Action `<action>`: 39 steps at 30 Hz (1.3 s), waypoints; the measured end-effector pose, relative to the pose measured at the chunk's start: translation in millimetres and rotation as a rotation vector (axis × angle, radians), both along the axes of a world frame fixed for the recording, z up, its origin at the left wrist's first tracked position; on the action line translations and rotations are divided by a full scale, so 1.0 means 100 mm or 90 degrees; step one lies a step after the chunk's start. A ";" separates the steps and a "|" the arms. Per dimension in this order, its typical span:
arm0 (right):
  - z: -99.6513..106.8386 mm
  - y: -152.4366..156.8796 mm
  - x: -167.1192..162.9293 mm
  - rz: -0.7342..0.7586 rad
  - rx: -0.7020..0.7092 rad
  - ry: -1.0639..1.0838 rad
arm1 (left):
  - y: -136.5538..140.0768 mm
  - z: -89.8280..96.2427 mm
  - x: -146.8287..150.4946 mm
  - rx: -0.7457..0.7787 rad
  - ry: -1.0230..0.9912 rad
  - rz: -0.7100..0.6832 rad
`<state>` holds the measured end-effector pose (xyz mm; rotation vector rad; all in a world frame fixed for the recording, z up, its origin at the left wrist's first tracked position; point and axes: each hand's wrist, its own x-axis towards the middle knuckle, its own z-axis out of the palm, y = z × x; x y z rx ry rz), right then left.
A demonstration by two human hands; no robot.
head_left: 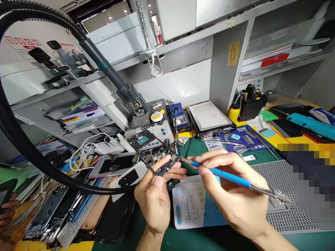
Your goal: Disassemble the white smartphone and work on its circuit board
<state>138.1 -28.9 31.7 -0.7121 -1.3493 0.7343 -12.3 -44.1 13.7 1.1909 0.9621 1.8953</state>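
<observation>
My left hand (157, 202) pinches a small black phone part (167, 165) between thumb and fingers, with the other fingers behind it. In my right hand (235, 195) is a slim blue-handled tool (230, 177), gripped like a pen. Its narrow metal tip meets or nearly touches the right end of the black part; contact cannot be made out. The tool's rear metal end, which looks bristly, sticks out to the right past my hand. Circuit boards (157, 153) lie just behind the held part. Below both hands is a white and blue printed sheet (191, 209) on the green mat (146, 237).
A black hose (34, 153) loops across the left side. Stacked phone parts (81, 205) lie at the left. Behind stand a blue soldering station (179, 116) and a flat hot plate (209, 118). At right is a grey perforated mat (280, 181). Another person's hand (7, 209) shows at far left.
</observation>
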 end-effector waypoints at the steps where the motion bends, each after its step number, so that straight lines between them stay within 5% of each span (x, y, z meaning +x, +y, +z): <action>1: 0.00 0.01 0.00 0.001 -0.003 0.003 | 0.00 0.00 0.00 -0.001 0.002 -0.002; 9: 0.00 0.06 0.02 -0.052 -0.035 0.020 | -0.01 -0.10 -0.01 -0.016 0.149 0.038; 16: -0.01 0.01 0.02 0.022 -0.012 -0.021 | -0.02 -0.05 0.01 -0.091 0.303 0.081; 24: -0.04 0.03 0.00 -0.028 0.048 -0.056 | 0.00 -0.04 -0.03 -0.027 0.505 0.175; 35: -0.09 0.06 0.00 -0.108 0.079 -0.033 | -0.01 -0.04 -0.02 -0.025 0.462 0.121; 39: -0.11 0.04 0.02 -0.036 0.090 -0.069 | -0.01 -0.02 -0.04 -0.022 0.481 0.137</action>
